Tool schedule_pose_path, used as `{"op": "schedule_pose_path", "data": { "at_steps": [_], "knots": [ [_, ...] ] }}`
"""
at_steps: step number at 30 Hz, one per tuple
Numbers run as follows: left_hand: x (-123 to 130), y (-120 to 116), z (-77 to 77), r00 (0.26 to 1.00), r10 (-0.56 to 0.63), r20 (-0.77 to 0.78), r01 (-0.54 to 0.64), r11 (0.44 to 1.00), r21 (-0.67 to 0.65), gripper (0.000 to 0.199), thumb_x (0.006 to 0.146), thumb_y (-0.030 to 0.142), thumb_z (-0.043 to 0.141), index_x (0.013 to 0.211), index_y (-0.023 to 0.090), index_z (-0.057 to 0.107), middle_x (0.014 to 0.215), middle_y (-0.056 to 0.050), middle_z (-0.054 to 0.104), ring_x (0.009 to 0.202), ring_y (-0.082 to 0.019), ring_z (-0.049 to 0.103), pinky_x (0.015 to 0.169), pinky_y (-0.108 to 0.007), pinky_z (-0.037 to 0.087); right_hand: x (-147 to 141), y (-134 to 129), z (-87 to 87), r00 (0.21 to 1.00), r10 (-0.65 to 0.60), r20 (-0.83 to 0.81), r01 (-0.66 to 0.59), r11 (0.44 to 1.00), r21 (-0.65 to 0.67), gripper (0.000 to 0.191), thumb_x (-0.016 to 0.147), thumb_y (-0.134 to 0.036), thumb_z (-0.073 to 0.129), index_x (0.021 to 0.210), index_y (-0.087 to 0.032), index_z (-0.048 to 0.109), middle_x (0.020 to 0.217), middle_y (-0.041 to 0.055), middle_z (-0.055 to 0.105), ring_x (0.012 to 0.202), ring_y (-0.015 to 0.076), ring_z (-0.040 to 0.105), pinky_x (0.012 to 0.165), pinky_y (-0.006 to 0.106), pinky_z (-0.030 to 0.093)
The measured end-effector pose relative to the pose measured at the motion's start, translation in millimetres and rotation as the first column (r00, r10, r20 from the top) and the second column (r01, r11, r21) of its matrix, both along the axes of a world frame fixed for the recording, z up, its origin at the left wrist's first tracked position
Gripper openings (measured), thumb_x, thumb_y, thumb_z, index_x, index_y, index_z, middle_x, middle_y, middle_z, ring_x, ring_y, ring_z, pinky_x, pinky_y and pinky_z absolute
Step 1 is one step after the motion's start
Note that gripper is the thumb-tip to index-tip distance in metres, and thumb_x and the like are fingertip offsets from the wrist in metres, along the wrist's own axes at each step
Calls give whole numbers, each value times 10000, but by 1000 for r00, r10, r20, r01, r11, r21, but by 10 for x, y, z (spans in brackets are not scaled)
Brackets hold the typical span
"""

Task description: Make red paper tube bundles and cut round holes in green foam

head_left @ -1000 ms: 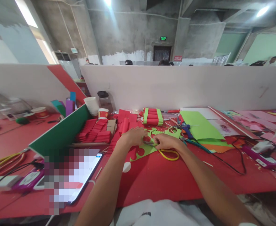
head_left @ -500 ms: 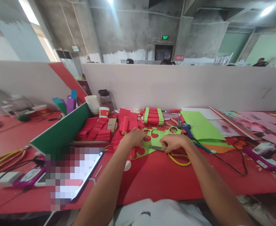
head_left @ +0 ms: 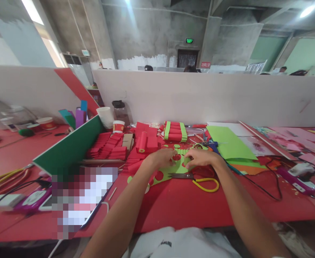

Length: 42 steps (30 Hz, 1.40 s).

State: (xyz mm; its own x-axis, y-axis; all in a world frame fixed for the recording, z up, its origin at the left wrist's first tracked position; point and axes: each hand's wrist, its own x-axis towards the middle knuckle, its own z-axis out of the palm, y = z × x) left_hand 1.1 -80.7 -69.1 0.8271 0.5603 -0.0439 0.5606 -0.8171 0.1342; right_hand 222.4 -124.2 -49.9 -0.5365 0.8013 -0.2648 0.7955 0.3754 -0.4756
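A light green paper sheet [head_left: 170, 169] with several round holes cut in it lies in front of me, and red shows through the holes. My left hand [head_left: 165, 157] rests over its upper part, fingers bent down and gripping the paper. My right hand [head_left: 200, 157] is at the sheet's right side with thumb and fingers pinched on green paper. Just below the hands, scissors [head_left: 206, 184] with yellow handles lie on the red table, blades pointing left, with no hand on them. The fingertips are partly hidden.
Behind the hands is a bundle of red rolls [head_left: 175, 132] with green bands. Folded red paper [head_left: 106, 147] and a green board [head_left: 71, 147] stand left; a phone [head_left: 98, 193] lies nearer. At right are a glue gun [head_left: 213, 145], green sheets [head_left: 231, 143] and a purple power strip [head_left: 298, 182].
My right hand has let go of the scissors, which now lie on the table, and pinches green paper. My left hand has moved right, and the holed sheet has shifted left.
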Motion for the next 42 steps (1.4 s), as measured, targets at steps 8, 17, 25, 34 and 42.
{"op": "schedule_pose_path", "data": {
  "at_steps": [8, 17, 25, 34, 42],
  "knots": [
    [40, 79, -133, 997, -42, 66, 51, 989, -137, 346, 797, 295, 635, 1117, 164, 622, 1044, -94, 675, 882, -226, 638, 700, -265, 457, 110, 29, -39, 982, -82, -172, 90, 995, 39, 225, 876, -332, 538, 771, -169, 652, 705, 40, 704, 583, 148, 578, 541, 243, 382],
    [48, 90, 33, 938, -34, 344, -16, 990, 140, 117, 840, 229, 559, 843, 158, 651, 962, -113, 671, 908, -239, 605, 779, -302, 445, 156, 134, -8, 750, -157, -643, 446, 837, 317, 290, 828, -474, 652, 828, -184, 658, 808, 42, 689, 757, 191, 640, 673, 290, 486],
    [60, 87, 102, 668, 242, 704, -262, 961, -82, 275, 918, 336, 479, 778, 173, 652, 723, -18, 646, 670, -154, 558, 640, -252, 406, 84, 195, -80, 503, -149, -851, 539, 824, 174, 320, 746, -502, 751, 787, -191, 690, 1091, 78, 682, 1109, 268, 618, 1001, 405, 457],
    [69, 54, 179, 254, 416, 873, -94, 909, -405, 222, 874, 397, 562, 826, 180, 570, 548, 61, 413, 464, -73, 339, 450, -191, 245, 2, 93, -30, 453, -228, -862, 414, 910, -23, 362, 727, -505, 775, 945, -216, 760, 1238, 79, 674, 1165, 259, 608, 948, 380, 509],
    [106, 44, 156, 341, 486, 805, 109, 830, -547, 226, 841, 344, 605, 856, 213, 422, 545, 106, 327, 437, -50, 282, 449, -176, 238, -163, 150, -116, 447, -303, -842, 461, 885, -74, 423, 719, -524, 752, 949, -169, 743, 872, 66, 738, 786, 196, 662, 700, 308, 530]
  ]
}}
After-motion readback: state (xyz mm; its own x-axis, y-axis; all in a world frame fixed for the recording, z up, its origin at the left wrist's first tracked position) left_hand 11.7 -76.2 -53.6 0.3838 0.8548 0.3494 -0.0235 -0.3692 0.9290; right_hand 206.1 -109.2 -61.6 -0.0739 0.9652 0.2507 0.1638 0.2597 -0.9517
